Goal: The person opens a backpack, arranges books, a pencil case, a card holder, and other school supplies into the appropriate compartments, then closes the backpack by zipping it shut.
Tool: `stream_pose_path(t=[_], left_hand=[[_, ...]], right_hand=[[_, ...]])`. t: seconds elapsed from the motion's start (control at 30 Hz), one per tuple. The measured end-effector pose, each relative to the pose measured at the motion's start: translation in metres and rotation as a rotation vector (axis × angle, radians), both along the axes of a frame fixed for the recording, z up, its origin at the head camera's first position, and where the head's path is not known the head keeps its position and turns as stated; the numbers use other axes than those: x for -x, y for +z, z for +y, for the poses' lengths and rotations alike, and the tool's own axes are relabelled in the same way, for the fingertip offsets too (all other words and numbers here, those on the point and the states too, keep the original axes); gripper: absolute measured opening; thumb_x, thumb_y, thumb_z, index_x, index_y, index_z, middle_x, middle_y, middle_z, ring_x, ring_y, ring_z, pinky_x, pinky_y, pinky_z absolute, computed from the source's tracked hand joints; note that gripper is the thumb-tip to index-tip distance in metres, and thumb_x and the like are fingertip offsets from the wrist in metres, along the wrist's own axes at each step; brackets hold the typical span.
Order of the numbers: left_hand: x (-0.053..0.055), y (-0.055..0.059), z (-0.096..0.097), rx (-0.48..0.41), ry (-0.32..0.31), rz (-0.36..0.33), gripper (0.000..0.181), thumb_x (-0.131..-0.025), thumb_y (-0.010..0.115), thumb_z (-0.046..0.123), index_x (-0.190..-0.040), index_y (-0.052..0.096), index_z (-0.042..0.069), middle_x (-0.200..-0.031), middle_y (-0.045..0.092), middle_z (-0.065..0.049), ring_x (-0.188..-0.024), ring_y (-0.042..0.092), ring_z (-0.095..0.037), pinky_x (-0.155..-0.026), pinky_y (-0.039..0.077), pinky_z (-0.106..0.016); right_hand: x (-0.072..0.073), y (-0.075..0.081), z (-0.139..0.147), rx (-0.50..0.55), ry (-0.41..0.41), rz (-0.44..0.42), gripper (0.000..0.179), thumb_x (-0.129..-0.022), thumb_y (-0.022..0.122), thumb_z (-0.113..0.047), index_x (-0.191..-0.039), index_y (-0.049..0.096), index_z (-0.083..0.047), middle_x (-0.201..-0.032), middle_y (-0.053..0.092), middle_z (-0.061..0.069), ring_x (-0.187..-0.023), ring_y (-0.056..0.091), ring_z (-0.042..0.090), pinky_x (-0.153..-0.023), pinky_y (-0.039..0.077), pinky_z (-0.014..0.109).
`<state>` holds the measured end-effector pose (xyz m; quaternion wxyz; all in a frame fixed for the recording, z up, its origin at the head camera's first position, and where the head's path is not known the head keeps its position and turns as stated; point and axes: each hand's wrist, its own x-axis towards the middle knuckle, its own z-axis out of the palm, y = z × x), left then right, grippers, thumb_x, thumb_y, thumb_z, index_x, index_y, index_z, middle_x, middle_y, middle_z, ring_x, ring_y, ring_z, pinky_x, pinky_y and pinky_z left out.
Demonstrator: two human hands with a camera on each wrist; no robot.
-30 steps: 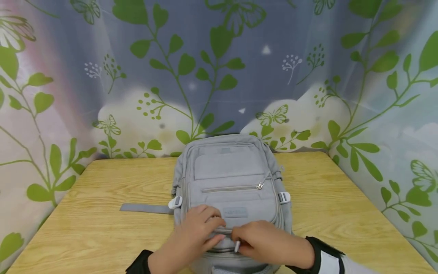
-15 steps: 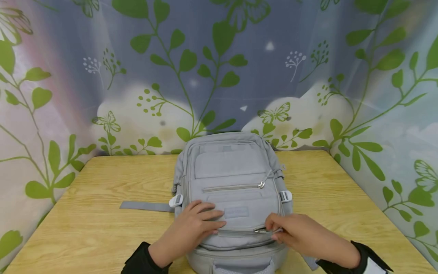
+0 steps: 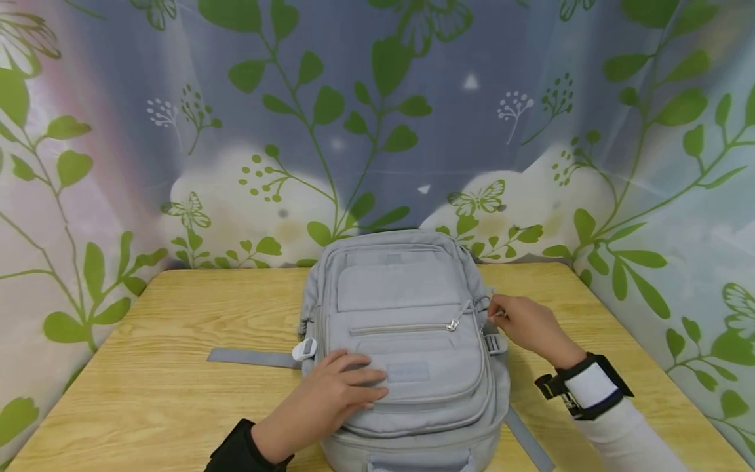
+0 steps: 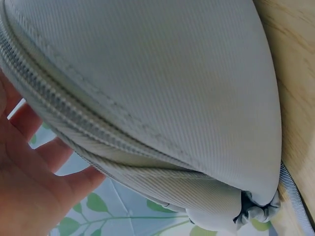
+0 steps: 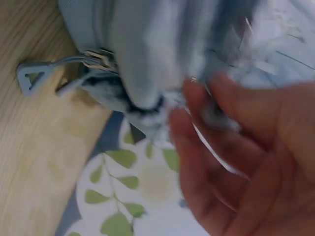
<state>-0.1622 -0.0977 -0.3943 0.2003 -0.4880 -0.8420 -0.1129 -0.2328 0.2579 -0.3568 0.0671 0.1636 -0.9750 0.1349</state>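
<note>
A light grey backpack (image 3: 407,288) lies on the table with its front facing up. My left hand (image 3: 339,396) rests with spread, fairly straight fingers on the lower left of its front; the left wrist view has those fingers behind a curved zipper (image 4: 74,105). At the pack's upper right edge, my right hand (image 3: 527,326) has thumb and fingertips together, pinching a zipper pull that is mostly hidden and blurred. A short horizontal zipper (image 3: 401,329) crosses the front, its metal slider at the right end.
A grey strap (image 3: 250,357) stretches left across the wooden table (image 3: 177,308), and another strap (image 3: 527,436) lies at the lower right. White buckles (image 3: 303,349) sit on the pack's sides. A leaf-patterned curtain (image 3: 283,164) surrounds the table.
My right hand has moved from the lower middle of the front, right along the lower zipper, then up the right edge. The lower slit now appears closed. My left hand stays nearly in place.
</note>
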Motion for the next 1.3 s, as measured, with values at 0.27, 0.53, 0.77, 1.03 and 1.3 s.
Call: stream_pose_path(t=[0.27, 0.53, 0.77, 1.03, 1.3], left_hand=[[0.011, -0.006, -0.008, -0.216, 0.121, -0.098, 0.024, -0.092, 0.058, 0.031, -0.114, 0.066, 0.025, -0.125, 0.059, 0.002, -0.118, 0.052, -0.018, -0.103, 0.036, -0.047], [0.057, -0.011, -0.027, -0.459, 0.512, -0.491, 0.054, -0.093, 0.058, 0.028, -0.139, 0.043, 0.007, -0.146, 0.029, -0.028, -0.132, 0.030, -0.050, -0.102, 0.029, -0.065], [0.072, -0.022, -0.039, -0.390, 0.513, -0.870, 0.067, -0.098, 0.045, 0.040, -0.150, 0.017, 0.010, -0.153, -0.002, -0.028, -0.139, 0.010, -0.050, -0.106, 0.024, -0.065], [0.066, -0.016, -0.056, -0.325, 0.536, -0.859, 0.070, -0.097, 0.046, 0.044, -0.150, 0.018, 0.008, -0.154, 0.000, -0.026, -0.138, 0.016, -0.050, -0.105, 0.027, -0.063], [0.085, -0.022, -0.041, -0.354, 0.530, -0.884, 0.072, -0.096, 0.045, 0.046, -0.150, 0.016, 0.009, -0.155, -0.001, -0.023, -0.142, 0.009, -0.045, -0.109, 0.022, -0.062]], right_hand=[[0.030, -0.019, -0.005, 0.283, 0.020, -0.031, 0.025, -0.097, 0.048, -0.010, -0.112, 0.056, 0.008, -0.117, 0.051, 0.029, -0.107, 0.050, 0.041, -0.088, 0.043, 0.052], [0.032, -0.032, -0.006, 0.441, 0.012, -0.439, 0.072, -0.101, 0.026, -0.047, -0.150, 0.002, 0.000, -0.151, -0.010, 0.030, -0.138, -0.005, 0.050, -0.107, 0.012, 0.068], [0.023, -0.044, -0.023, 0.448, 0.005, -0.418, 0.070, -0.101, 0.031, -0.042, -0.147, 0.010, 0.007, -0.149, -0.009, 0.034, -0.138, -0.004, 0.052, -0.108, 0.012, 0.067], [0.017, -0.040, -0.035, 0.428, 0.028, -0.454, 0.076, -0.100, 0.033, -0.047, -0.148, 0.004, 0.004, -0.151, -0.012, 0.030, -0.139, -0.004, 0.050, -0.108, 0.013, 0.068], [0.030, -0.039, -0.024, 0.430, -0.026, -0.472, 0.080, -0.098, 0.031, -0.052, -0.149, 0.002, 0.003, -0.151, -0.012, 0.029, -0.139, -0.004, 0.051, -0.107, 0.013, 0.068]])
